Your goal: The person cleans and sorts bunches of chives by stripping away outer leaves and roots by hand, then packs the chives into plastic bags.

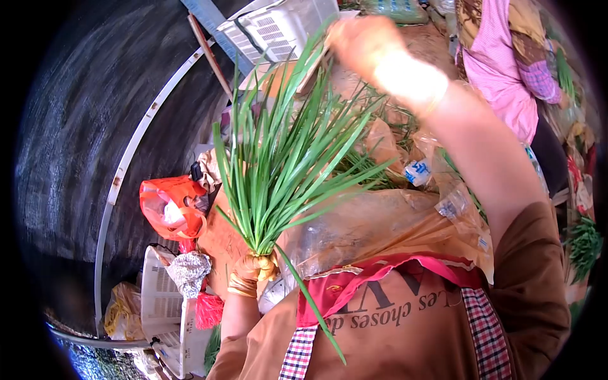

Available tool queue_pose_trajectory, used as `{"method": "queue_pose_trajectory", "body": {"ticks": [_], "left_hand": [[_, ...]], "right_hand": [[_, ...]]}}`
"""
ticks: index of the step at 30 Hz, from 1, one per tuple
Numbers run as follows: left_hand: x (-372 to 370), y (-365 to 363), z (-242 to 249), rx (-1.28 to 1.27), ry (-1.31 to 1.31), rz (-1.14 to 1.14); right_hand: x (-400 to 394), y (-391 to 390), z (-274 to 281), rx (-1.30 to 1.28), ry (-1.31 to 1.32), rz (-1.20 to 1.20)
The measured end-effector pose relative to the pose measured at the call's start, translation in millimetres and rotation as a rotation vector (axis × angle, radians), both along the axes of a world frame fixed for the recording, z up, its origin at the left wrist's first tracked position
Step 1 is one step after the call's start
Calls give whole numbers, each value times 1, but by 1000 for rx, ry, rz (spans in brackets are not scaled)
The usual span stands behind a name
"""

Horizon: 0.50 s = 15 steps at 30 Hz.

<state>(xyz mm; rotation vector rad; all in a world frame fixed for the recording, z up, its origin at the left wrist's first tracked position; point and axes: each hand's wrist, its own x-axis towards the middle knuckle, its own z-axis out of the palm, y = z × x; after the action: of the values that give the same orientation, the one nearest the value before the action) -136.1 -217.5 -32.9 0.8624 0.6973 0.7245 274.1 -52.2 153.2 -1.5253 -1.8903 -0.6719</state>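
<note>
Green chives [278,158]; orange bag [171,206]; white crates [285,25]; brown sleeves [532,285]; red apron [354,285] with red-and-white checked straps [487,335]; pink striped shirt [500,57] on another person.

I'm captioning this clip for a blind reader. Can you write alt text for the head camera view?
The person's left hand grips a bunch of long green chives at its base, the leaves fanning upward, while the right hand reaches to the leaf tips. Clear plastic bags lie behind the bunch, an orange bag lies at left, and another person in a pink top works at upper right.
</note>
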Motion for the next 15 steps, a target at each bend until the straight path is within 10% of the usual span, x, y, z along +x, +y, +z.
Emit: {"method": "queue_pose_trajectory", "body": {"ticks": [5, 9, 11, 15], "left_hand": [[-8, 8, 15, 85, 47, 21], [-12, 14, 25, 153, 87, 10], [-16, 12, 29, 167, 116, 3], [-23, 9, 36, 186, 207, -30]], "right_hand": [[89, 17, -10, -471, 80, -275], [78, 0, -43, -551, 423, 451], [54, -27, -18, -865, 1102, 877], [32, -10, -19, -856, 917, 1330]]}}
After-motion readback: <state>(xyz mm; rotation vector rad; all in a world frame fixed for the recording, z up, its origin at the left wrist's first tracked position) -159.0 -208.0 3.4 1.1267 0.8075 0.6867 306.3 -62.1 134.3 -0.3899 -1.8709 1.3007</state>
